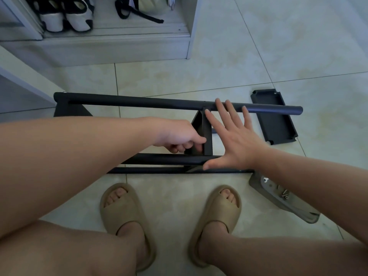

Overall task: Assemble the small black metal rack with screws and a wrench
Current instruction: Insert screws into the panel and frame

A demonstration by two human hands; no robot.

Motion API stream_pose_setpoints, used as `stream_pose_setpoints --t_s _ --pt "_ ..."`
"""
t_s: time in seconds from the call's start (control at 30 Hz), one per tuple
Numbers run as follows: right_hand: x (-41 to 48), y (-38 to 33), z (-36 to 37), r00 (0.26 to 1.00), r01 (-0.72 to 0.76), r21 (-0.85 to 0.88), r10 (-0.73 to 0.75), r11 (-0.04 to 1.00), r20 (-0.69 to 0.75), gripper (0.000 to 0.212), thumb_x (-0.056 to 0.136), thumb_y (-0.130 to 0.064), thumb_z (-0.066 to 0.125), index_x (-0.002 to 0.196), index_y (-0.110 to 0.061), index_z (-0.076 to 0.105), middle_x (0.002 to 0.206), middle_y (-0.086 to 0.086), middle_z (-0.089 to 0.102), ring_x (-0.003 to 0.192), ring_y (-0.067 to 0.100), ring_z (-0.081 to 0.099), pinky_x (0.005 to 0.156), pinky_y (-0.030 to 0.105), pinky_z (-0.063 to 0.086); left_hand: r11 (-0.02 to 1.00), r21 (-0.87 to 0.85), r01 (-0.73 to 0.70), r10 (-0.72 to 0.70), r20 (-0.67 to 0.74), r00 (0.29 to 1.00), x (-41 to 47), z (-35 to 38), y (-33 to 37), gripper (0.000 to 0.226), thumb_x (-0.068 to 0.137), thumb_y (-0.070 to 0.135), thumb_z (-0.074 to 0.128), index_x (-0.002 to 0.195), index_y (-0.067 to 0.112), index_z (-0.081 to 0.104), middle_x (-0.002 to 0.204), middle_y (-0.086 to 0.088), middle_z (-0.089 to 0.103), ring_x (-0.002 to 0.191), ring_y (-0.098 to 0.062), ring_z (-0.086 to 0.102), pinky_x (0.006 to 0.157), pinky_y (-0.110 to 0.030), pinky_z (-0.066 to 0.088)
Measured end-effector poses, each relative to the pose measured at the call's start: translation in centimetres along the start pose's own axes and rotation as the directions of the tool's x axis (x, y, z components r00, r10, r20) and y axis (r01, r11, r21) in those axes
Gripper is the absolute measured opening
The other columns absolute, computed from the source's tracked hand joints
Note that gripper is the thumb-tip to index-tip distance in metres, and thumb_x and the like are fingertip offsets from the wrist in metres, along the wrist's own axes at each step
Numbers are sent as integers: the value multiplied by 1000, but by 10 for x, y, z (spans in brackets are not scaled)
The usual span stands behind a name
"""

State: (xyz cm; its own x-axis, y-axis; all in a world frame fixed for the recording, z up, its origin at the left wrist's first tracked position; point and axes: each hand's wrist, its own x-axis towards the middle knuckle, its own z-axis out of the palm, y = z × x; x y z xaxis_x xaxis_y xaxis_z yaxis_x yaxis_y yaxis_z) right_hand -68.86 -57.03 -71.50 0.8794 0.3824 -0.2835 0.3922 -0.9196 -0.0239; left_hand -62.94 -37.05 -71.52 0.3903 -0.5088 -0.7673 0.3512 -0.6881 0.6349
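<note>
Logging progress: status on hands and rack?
Left hand grips triangular bracket of black metal rack. Right hand open, fingers spread, beside it. Loose black plate lies apart, not obstructing.

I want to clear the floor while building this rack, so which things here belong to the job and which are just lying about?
Part of the job: black rack frame; its cross bracket, gripped by the left hand; loose black panel; bag holding wrench and screws.
Lying about: shoes and black strap in the cabinet.

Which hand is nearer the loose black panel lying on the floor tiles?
Right. The right hand, fingers spread, is just left of the loose black panel; the left hand is farther left, gripping the rack's middle bracket.
</note>
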Motion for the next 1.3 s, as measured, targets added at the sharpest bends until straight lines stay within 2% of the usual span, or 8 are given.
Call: stream_pose_setpoints --t_s 0.17,0.3,0.53,0.67,0.77,0.93,1.1,1.3 --pt "8 3 6 1000 24 47 -23 999 -7 137 55 -110 20 160 -30 -17 168 8 -24 154 30 -24 122 61 -11 997 -80 15 -10 64 998 8 -8 -5 34 101 33 50 94 8 72 54 6 23 46 -12 24 52 -26 24" --pt "11 1 7 999 38 83 -36 996 -21 136 56 -109 22 160 -29 -15 168 8 -23 154 29 -25 122 61 -12 959 -275 72 -58 56 997 19 -6 -11 31 88 18 41 71 16 68 55 4 22 48 -14 21 53 -28 22" --pt "9 -1 5 999 38 94 -35 995 -29 134 59 -107 24 162 -28 -9 169 7 -20 154 28 -23 123 59 -12 893 -418 167 -174 20 984 35 -9 -19 36 94 -1 28 108 9 60 64 0 41 57 -12 37 56 -22 34" --pt "8 -1 5 999 40 99 -37 994 -32 133 60 -107 24 162 -28 -9 169 7 -20 154 28 -23 123 59 -10 905 -413 99 -103 13 995 34 -20 -20 45 100 -8 26 138 3 47 104 -10 66 89 -18 63 73 -27 51" --pt "8 -2 5 999 39 95 -35 995 -35 134 60 -107 25 163 -27 -7 169 7 -19 154 28 -22 123 60 -8 919 -391 54 -39 44 998 28 -27 -22 38 106 0 30 142 3 42 128 -15 66 105 -22 68 82 -30 54" --pt "8 -2 5 998 37 100 -32 994 -46 134 61 -106 27 163 -26 -3 170 7 -16 155 28 -20 124 60 -7 954 -301 -3 17 42 999 26 -28 -30 10 104 16 51 108 12 59 111 -7 76 97 -15 74 78 -30 52" --pt "7 -2 6 998 40 108 -33 993 -61 133 62 -106 28 163 -25 -1 170 8 -14 156 28 -18 124 60 -5 970 -239 -45 31 -61 998 32 -21 -34 16 94 31 69 88 16 68 77 3 73 75 -13 68 71 -26 49" --pt "6 -2 5 998 40 100 -34 994 -61 133 62 -105 29 164 -24 1 170 8 -13 156 29 -16 124 60 -4 945 -327 -4 1 -8 1000 31 -19 -30 23 96 33 65 105 12 68 79 2 66 76 -14 61 75 -29 48"
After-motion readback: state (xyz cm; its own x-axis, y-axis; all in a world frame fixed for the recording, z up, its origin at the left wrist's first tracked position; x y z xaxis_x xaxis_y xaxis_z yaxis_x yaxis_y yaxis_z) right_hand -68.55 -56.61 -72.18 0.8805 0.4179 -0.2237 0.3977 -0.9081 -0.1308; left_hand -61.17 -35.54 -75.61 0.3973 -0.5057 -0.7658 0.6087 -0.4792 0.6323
